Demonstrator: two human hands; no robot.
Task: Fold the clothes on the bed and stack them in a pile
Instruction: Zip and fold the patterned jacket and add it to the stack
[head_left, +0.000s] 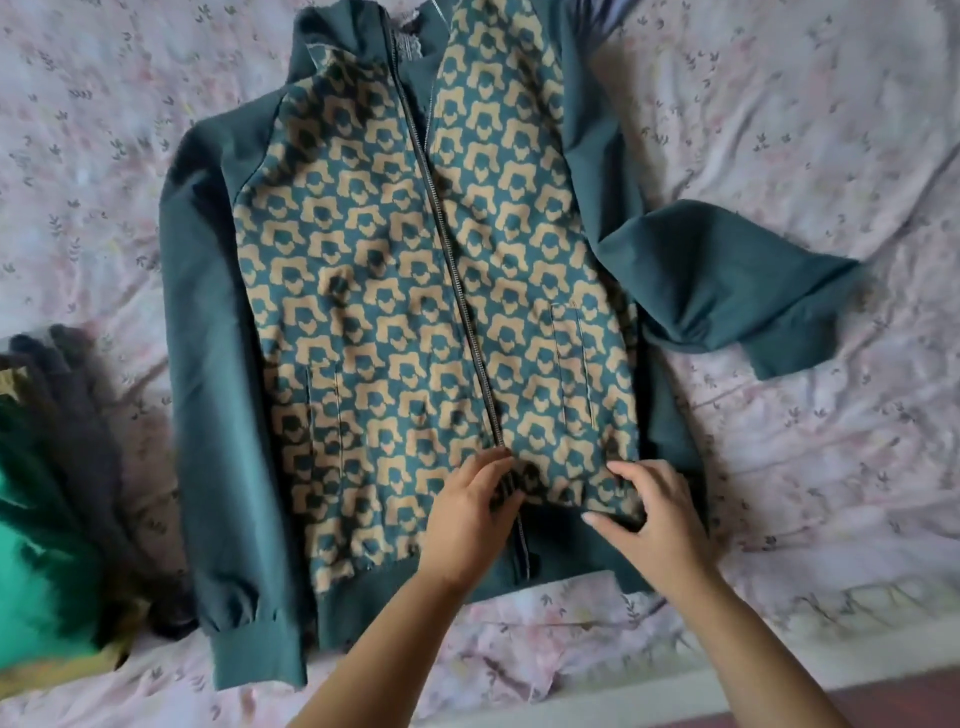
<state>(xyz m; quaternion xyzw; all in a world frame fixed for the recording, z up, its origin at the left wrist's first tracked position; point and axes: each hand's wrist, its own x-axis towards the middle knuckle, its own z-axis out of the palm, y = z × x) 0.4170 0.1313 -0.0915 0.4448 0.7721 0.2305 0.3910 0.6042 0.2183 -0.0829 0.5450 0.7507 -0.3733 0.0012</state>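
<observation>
A teal zip jacket (374, 291) with a tan pattern on its front lies face up and spread flat on the bed, collar away from me. Its left sleeve runs straight down the side; its right sleeve (727, 291) bends outward to the right. My left hand (467, 519) rests on the zip near the hem, fingers curled over the left front edge. My right hand (649, 514) pinches the lower edge of the right patterned panel, just above the plain teal waistband.
The bedsheet (805, 130) is pale pink with small leaf prints and is wrinkled. A pile of folded clothes (57, 467) in green, dark grey and yellow sits at the left edge. The bed's near edge runs along the bottom right.
</observation>
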